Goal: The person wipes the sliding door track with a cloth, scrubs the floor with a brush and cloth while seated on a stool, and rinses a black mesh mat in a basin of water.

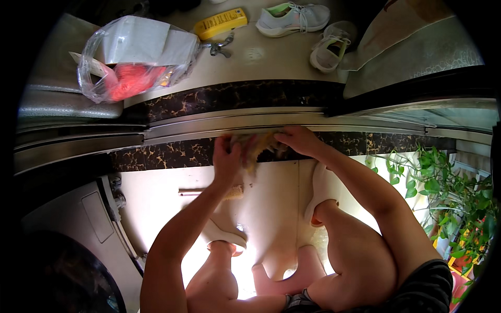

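My left hand (227, 158) and my right hand (300, 139) are at the metal sliding-door track (188, 131). A crumpled, multicoloured cloth (254, 146), blurred by motion, is bunched between them. Fingers of both hands close on its opposite ends. It lies over the near edge of the track and the dark marbled threshold strip (176, 153). Below my left hand, a brush (234, 192) with tan bristles rests on the pale tiled floor (274, 195), its head partly hidden by my forearm.
A pink plastic stool (289, 278) is beneath me. Beyond the track are a clear plastic bag (137, 58), a yellow bottle (221, 23), a metal tap (219, 47) and sneakers (293, 19). A washing machine (94, 219) stands left, trailing plants (434, 184) right.
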`<state>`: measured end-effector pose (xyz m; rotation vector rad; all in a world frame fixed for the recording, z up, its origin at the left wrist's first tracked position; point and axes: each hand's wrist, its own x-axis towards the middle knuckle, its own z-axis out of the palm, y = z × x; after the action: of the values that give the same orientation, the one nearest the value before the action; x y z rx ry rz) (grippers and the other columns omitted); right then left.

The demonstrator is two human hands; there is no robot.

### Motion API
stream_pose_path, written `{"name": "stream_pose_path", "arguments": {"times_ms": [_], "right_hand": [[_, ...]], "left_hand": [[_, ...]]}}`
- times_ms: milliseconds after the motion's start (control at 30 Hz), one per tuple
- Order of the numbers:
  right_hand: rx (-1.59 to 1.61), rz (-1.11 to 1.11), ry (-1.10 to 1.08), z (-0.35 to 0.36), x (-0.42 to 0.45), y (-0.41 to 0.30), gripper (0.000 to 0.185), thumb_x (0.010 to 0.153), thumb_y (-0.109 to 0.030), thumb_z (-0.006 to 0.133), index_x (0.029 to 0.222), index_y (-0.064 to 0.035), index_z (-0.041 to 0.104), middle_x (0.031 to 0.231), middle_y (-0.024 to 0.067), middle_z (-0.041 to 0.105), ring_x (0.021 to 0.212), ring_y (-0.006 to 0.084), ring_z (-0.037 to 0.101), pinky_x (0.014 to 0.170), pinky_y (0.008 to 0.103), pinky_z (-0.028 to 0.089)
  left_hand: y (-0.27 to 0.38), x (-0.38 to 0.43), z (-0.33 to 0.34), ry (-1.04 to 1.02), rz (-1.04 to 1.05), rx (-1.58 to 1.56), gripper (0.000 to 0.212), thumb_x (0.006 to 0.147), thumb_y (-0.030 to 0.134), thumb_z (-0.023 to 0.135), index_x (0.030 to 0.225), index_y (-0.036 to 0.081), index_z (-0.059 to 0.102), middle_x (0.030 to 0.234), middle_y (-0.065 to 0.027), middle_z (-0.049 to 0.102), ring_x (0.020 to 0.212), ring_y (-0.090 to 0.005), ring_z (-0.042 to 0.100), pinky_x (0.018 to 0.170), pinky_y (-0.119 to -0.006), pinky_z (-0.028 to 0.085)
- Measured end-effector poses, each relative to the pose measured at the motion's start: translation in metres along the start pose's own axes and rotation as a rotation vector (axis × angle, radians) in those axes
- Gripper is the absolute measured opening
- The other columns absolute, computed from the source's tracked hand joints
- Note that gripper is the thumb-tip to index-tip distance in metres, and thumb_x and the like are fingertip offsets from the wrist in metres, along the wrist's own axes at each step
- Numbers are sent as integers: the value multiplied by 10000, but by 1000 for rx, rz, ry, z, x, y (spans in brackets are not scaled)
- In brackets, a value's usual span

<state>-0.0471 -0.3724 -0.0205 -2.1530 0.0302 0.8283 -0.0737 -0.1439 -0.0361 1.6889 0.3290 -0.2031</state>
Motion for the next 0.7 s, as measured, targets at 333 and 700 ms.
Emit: {"name": "stream_pose_path", "arguments": {"times_ms": [333,700], "right_hand": [[-508,-623,513,48,29,-31,347,661,-61,630,992,-16,536,1010,145,508,982,305,496,836,376,430],[-493,-180,342,-1,-20,6,167,709,-107,591,862,-44,572,959,109,520,931,280,533,771,360,476]], "left_hand": [[15,22,7,-107,770,952,321,738,125,569,1047,41,551,1016,-138,536,975,-331,492,859,-407,400],[-13,21,118,-458,687,1189,237,717,172,572,922,53,588,1074,-76,517,1083,-265,436,933,-358,367]]}}
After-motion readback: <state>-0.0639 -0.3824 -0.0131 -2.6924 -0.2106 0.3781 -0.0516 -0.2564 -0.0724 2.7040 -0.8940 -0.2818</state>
